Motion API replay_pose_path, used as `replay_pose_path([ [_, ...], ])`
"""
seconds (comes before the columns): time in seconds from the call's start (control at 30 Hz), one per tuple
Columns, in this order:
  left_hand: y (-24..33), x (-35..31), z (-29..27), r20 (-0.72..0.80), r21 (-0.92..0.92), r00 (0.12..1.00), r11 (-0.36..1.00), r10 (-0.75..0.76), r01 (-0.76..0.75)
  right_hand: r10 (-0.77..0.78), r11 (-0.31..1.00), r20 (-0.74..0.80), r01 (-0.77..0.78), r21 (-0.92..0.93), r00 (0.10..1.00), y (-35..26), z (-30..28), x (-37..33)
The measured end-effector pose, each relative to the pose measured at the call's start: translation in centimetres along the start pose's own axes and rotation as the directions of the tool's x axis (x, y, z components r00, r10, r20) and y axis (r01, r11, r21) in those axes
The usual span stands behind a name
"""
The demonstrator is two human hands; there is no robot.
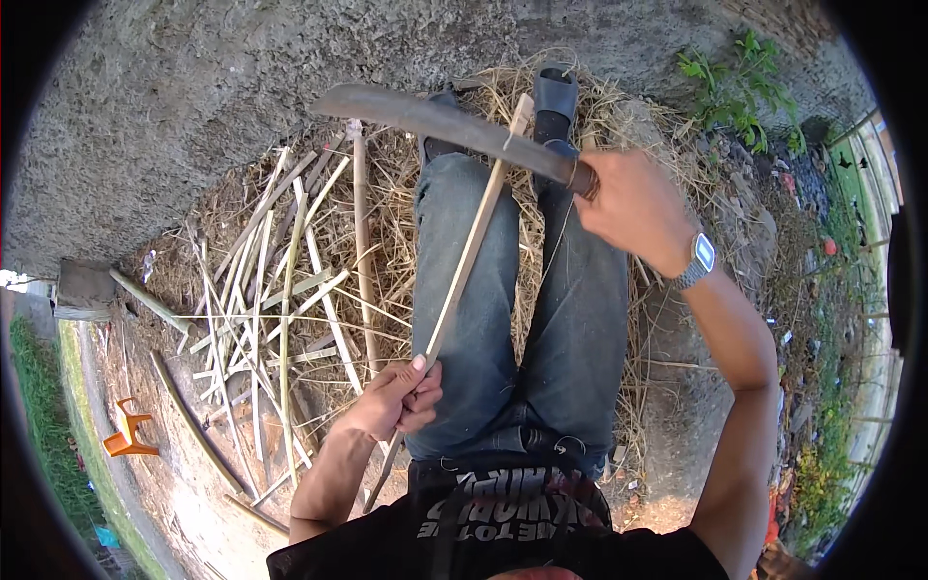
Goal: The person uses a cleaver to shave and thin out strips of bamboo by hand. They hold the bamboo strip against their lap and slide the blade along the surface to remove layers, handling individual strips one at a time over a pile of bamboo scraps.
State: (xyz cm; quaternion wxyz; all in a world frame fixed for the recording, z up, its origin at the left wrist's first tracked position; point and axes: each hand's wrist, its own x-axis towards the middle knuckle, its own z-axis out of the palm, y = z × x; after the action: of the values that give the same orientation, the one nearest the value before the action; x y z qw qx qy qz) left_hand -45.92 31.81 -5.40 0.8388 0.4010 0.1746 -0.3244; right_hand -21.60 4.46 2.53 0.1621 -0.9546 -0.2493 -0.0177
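Bare grey ground point(193, 87) fills the upper left of the frame, and below it a bed of dry straw point(599, 116) spreads across the middle, under the person's outstretched legs in blue jeans point(464, 251). At the top centre, dark sandals point(555, 92) show on the feet.

Left of the legs lies a loose heap of split bamboo strips point(261, 290), pale and crossing one another, with one rounder bamboo pole point(362, 222) lying upright in the picture beside them.

The left hand point(396, 398), in the lower centre, is closed around the near end of a long thin bamboo strip point(469, 246), fingers curled tight and the thumb laid along it. That strip runs diagonally up and to the right across the left thigh towards the top centre.

The right hand point(628, 208), in the upper right, grips the handle of a long dark machete point(435, 116), fist fully closed. Its blade reaches to the upper left and crosses the strip near the strip's far end (whether the edge is actually biting into it cannot be told). A square-faced wristwatch point(698, 259) sits on the right wrist.

At the left edge are a small orange plastic stool point(128, 430) on the ground and a hoe-like tool point(92, 288) above it. Green weeds point(730, 82) grow in the upper right.
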Motion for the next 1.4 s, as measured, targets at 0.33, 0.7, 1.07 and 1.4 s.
replay_pose_path([
  [0.33,-2.9,-2.1,-3.1,-0.011,0.072,0.998,0.996,0.062,-0.061,0.111,0.984,-0.279,-0.145,-0.107,0.954,14.3,-1.4,8.3],
  [0.7,0.3,0.4,0.6,-0.210,0.485,0.929,0.857,0.305,-0.172,0.018,1.000,0.062,-0.019,0.024,0.998,0.2,0.0,-0.3],
  [1.07,-1.3,0.2,1.2,-0.244,0.555,0.883,0.804,0.401,-0.212,-0.008,0.996,0.007,0.009,-0.091,1.000,0.2,-0.6,1.0],
  [1.4,-2.4,-1.5,0.2,-0.322,0.790,0.744,0.600,0.585,-0.130,0.191,0.981,-0.153,-0.192,0.008,0.970,9.6,-2.5,3.8],
])
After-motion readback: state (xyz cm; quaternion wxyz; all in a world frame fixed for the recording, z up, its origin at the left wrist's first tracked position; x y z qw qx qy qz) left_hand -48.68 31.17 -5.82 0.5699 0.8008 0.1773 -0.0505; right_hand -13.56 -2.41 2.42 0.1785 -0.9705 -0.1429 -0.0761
